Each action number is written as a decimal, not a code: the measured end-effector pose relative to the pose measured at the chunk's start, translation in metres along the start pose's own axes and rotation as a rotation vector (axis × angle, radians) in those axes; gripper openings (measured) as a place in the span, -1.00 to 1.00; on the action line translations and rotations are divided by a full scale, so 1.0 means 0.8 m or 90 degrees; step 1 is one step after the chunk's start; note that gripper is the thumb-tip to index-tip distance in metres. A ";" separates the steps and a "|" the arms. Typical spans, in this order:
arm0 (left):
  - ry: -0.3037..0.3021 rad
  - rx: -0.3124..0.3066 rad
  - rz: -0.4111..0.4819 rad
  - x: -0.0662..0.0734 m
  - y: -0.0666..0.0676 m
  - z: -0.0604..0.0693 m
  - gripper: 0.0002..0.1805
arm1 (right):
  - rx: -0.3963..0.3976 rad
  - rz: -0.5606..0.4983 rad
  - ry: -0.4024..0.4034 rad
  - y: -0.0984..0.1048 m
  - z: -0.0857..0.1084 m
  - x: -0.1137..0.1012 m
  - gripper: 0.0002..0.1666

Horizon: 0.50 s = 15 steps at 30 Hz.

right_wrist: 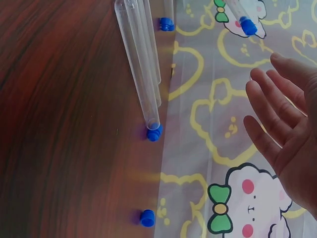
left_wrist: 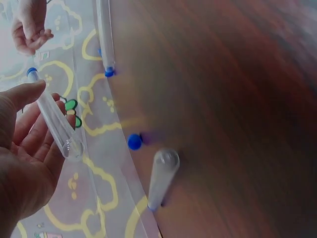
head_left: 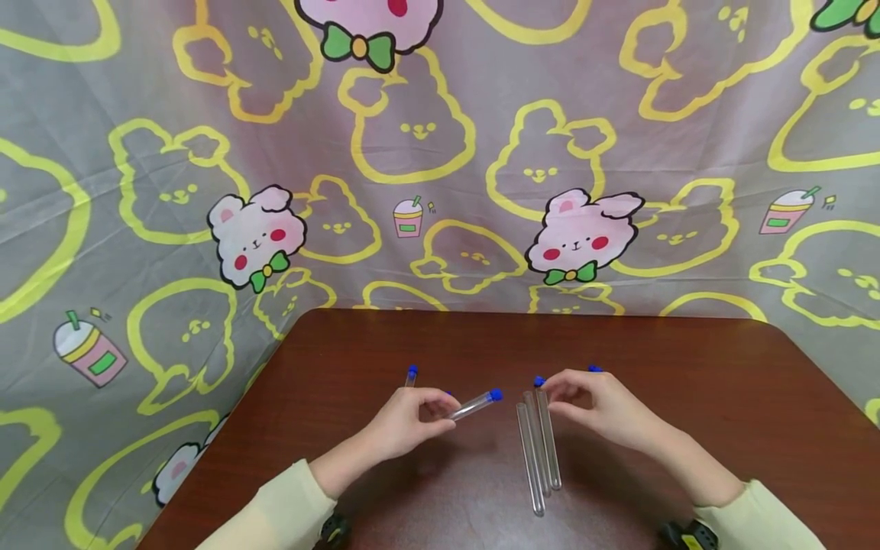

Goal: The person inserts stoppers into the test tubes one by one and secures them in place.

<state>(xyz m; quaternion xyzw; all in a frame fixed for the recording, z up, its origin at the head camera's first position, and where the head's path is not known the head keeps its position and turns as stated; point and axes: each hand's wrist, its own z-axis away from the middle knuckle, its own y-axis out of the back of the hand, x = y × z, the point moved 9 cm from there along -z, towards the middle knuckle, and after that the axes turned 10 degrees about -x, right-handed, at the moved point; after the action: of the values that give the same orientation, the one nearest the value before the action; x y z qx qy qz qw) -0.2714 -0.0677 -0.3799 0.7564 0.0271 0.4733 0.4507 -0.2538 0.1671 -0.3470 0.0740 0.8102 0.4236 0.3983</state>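
A clear tube with a blue cap (head_left: 474, 405) is pinched between the thumb and fingers of my left hand (head_left: 406, 420); the left wrist view shows the same tube (left_wrist: 55, 116) lying across the fingers of that hand (left_wrist: 29, 144). My right hand (head_left: 605, 405) is held just right of several clear tubes (head_left: 532, 458) lying side by side on the table. In the right wrist view my right hand (right_wrist: 287, 114) has its fingers loosely spread with nothing between them, and the tubes (right_wrist: 138, 64) lie on the wood beside it.
Loose blue caps (right_wrist: 147, 218) lie on the brown table (head_left: 722, 397), one near the far ends of the tubes. Another capped tube (head_left: 411, 376) rests behind my left hand. A patterned cloth (head_left: 426, 252) hangs behind the table.
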 end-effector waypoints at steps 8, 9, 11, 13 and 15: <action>0.084 0.033 -0.006 -0.024 0.027 0.018 -0.83 | 0.003 0.016 -0.017 0.003 0.002 0.005 -0.70; 0.092 0.040 -0.007 -0.028 0.031 0.020 -0.83 | 0.001 0.014 -0.020 0.004 0.002 0.005 -0.71; 0.101 0.053 -0.007 -0.033 0.038 0.023 -0.83 | -0.005 0.011 -0.030 0.004 0.003 0.006 -0.73; 0.103 0.063 -0.009 -0.038 0.045 0.027 -0.83 | -0.015 0.008 -0.041 0.004 0.004 0.008 -0.75; 0.104 0.074 -0.015 -0.042 0.051 0.031 -0.83 | -0.023 0.007 -0.050 0.004 0.006 0.009 -0.76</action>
<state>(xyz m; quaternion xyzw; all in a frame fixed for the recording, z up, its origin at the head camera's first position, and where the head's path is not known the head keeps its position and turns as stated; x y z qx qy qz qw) -0.2874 -0.1241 -0.3777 0.7397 0.1000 0.5256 0.4082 -0.2558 0.1755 -0.3499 0.0878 0.7857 0.4376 0.4284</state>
